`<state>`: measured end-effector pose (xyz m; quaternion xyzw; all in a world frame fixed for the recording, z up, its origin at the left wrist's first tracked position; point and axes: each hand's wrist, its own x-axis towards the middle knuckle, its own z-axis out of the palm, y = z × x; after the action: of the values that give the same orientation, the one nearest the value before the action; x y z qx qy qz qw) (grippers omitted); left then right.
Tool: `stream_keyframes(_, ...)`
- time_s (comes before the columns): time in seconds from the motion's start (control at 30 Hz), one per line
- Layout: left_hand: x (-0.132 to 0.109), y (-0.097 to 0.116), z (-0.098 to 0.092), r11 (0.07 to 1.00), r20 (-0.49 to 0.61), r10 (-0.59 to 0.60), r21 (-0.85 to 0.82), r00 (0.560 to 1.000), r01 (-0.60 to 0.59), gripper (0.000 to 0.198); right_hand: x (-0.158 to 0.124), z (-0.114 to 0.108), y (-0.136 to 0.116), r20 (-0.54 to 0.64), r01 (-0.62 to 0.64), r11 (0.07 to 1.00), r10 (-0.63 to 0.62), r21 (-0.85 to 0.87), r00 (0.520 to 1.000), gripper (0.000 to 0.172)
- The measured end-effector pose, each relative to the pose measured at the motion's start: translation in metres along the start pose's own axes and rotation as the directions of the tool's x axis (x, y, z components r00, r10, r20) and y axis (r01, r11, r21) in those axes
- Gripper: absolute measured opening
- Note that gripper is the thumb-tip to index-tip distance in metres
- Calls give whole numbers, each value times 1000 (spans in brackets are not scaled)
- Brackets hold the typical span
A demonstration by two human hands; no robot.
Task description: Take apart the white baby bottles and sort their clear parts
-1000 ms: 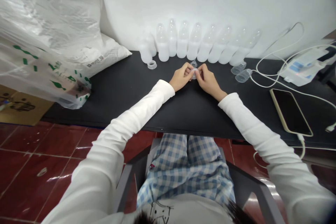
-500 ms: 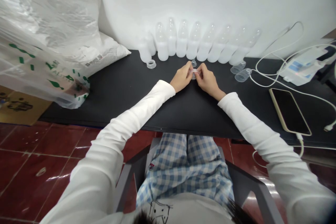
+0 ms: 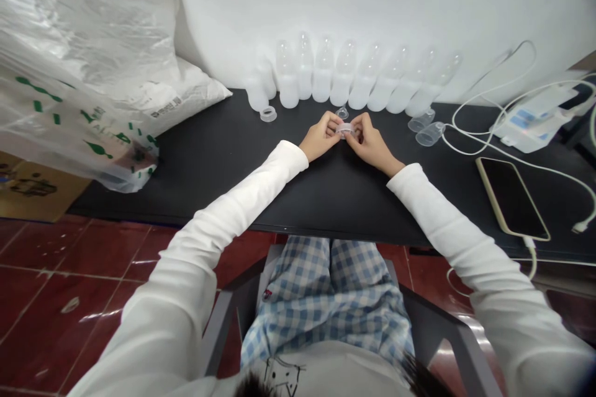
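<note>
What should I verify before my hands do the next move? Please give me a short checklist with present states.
1. Translucent whitish plastic ring held by both left hand and right hand: ok.
2. Whole rim of that ring visible: not ok, fingers cover part.
3. Ring free of cracks: cannot tell, too small.
4. Small clear plastic teat-shaped piece near the hands: ok, just beyond the ring.
5. Frosted plastic bottles with clear domed tops standing: ok.
6. Black-screened smartphone with pale case away from hands: ok.
</note>
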<state>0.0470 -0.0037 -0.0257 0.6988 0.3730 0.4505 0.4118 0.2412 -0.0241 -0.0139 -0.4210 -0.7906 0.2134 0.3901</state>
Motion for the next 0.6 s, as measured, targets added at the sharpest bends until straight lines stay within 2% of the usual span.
stream_keyframes(0.17,-3,7,0,998,-14,21,60,1000,-20,30,0,0,-1,-9,4,999,-4,36,1000,51)
stream_keyframes(0.37,-7,14,3,1000,-16,3,5,1000,-3,25,0,3,-3,-38,-20,1000,19,-18,999,47)
stream_keyframes(0.6,-8,13,2,1000,-50,28,12,998,-28,19,-1,7,-10,-59,-30,1000,30,2,998,51)
